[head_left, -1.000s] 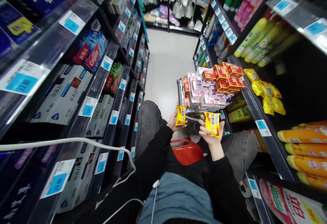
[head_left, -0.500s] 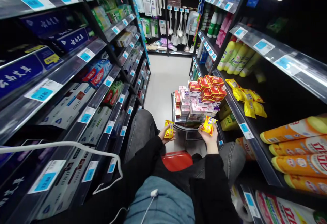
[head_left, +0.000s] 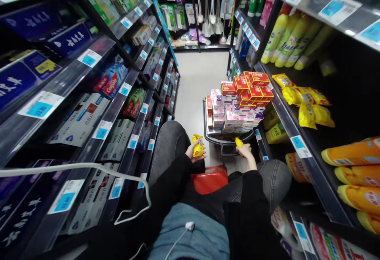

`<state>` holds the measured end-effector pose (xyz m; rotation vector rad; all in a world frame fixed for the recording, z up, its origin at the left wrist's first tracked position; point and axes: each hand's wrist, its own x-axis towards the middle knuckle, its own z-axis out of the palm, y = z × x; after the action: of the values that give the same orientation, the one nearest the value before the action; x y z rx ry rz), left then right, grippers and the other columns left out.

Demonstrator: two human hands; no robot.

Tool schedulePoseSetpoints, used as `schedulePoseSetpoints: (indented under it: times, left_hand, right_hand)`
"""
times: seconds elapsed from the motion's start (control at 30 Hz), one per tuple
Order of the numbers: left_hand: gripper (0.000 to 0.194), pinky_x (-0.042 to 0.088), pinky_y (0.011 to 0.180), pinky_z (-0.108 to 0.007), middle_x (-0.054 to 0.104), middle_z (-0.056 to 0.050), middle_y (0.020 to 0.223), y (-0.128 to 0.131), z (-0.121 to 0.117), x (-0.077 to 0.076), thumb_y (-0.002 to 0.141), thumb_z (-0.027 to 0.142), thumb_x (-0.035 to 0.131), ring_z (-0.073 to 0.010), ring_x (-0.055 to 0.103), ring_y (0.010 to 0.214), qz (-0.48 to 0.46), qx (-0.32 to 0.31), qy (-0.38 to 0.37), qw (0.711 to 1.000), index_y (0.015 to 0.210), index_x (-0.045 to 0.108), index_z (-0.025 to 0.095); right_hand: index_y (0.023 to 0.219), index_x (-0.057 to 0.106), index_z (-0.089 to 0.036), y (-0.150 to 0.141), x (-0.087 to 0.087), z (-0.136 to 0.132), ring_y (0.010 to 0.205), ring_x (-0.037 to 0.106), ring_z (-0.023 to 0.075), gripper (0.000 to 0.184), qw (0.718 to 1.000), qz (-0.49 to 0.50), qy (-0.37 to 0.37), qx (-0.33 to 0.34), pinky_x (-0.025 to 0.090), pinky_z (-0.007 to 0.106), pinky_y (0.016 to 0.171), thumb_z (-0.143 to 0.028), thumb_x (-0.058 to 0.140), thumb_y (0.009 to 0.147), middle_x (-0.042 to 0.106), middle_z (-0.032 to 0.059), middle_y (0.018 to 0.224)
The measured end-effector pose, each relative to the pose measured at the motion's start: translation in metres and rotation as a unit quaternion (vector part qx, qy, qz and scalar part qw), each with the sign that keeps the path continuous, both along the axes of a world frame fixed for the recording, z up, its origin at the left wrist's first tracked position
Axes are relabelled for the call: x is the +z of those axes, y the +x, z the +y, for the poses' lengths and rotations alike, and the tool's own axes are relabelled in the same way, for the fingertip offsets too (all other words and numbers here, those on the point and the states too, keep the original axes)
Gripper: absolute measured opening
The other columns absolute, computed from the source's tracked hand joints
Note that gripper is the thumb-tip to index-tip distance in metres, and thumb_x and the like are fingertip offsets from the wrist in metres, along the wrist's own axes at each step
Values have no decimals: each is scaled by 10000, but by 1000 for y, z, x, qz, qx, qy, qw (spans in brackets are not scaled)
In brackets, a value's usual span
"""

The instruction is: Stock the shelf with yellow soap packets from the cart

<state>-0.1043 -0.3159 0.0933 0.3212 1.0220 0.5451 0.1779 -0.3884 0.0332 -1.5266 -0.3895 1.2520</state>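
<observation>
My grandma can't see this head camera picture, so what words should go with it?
Left hand and right hand each hold a yellow packet in a shop aisle. Ahead, a cart carries stacked red boxes and pink-and-white boxes; more yellow packets lie on the shelf to the right.

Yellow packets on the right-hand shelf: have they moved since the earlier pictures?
No. The yellow packets lie in the same cluster beyond the same price label on the shelf edge; only the camera's view has shifted.
</observation>
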Motion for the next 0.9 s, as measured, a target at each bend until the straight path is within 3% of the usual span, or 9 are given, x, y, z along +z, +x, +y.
schedulePoseSetpoints:
  times: [0.07, 0.13, 0.23, 0.3, 0.43, 0.63, 0.9]
  left_hand:
    - [322, 554, 547, -345, 598, -42, 729, 5, 4, -9, 930, 433, 450, -162, 611, 549, 16, -8, -18, 1000, 963, 535, 124]
    - [327, 555, 536, -336, 595, -38, 718, 9, 9, -17, 924, 445, 459, -157, 607, 536, 22, -14, -35, 999, 964, 534, 129]
    - [331, 557, 529, -323, 598, -36, 715, 12, 14, -25, 923, 448, 462, -154, 611, 537, 19, -26, -60, 998, 979, 533, 130]
    - [324, 559, 527, -319, 602, -38, 723, 11, 16, -29, 928, 437, 455, -157, 619, 546, 17, -31, -72, 997, 989, 536, 129]
    - [300, 564, 527, -331, 600, -38, 715, 6, 17, -34, 931, 410, 452, -164, 622, 555, 5, -14, -88, 996, 996, 537, 130]
    - [320, 575, 537, -333, 607, -46, 714, 4, 18, -36, 926, 407, 468, -164, 627, 566, -3, 1, -109, 994, 1039, 540, 116]
    - [334, 578, 535, -326, 621, -54, 719, 6, 18, -36, 922, 405, 478, -168, 633, 564, 9, 1, -127, 992, 1089, 529, 120]
  right_hand:
    - [844, 547, -184, -3, -8, 8, 1045, 522, 269, 370, 993, -85, -86, -1, 436, 354, 822, -69, 637, 504, 586, 109, 1009]
    - [922, 582, -155, -9, -11, 18, 1148, 486, 313, 389, 966, -206, -155, 31, 403, 376, 908, -84, 661, 547, 571, 159, 1105]
    - [1067, 611, -126, -15, -14, 35, 1091, 554, 305, 379, 871, -426, -205, 135, 408, 356, 900, -195, 658, 697, 591, 178, 1116]
    - [1139, 609, -135, -17, -19, 48, 1047, 587, 279, 387, 813, -509, -205, 192, 420, 330, 869, -237, 627, 766, 608, 162, 1115]
    - [1202, 604, -155, -18, -37, 71, 1077, 574, 271, 395, 755, -563, -209, 263, 415, 334, 872, -249, 575, 820, 608, 145, 1155]
    - [1139, 660, -122, -30, -59, 96, 1150, 486, 337, 366, 672, -614, -243, 336, 360, 429, 919, -290, 490, 861, 567, 197, 1208]
    - [1248, 605, -60, -38, -78, 120, 1267, 384, 371, 529, 657, -562, -318, 388, 256, 475, 1011, -416, 440, 893, 529, 224, 1316]
